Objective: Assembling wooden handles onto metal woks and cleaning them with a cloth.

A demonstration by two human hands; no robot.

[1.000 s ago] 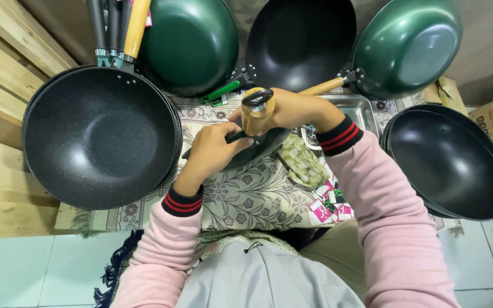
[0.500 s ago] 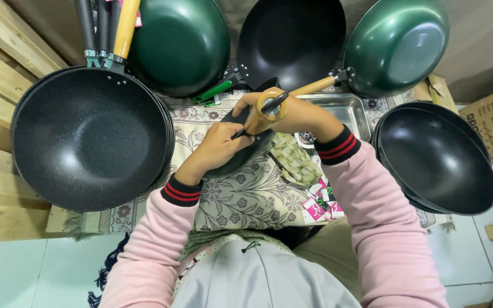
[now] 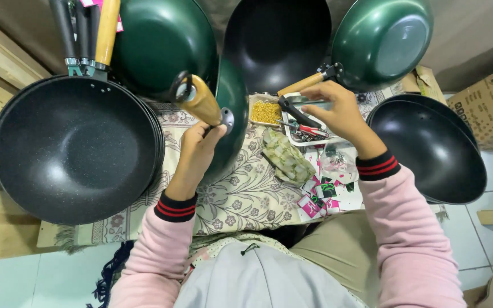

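While the left hand (image 3: 196,153) grips a green pan (image 3: 232,117) held on edge at centre frame, fingers wrapped tight near its wooden handle (image 3: 201,101), the right hand (image 3: 338,111) reaches w/ fingers half-curled, holding nothing, over a metal tray (image 3: 309,134) of small tools, upper centre. Black wok stack (image 3: 69,148) sits left, another black wok (image 3: 429,151) right, patterned cloth (image 3: 246,194) beneath.
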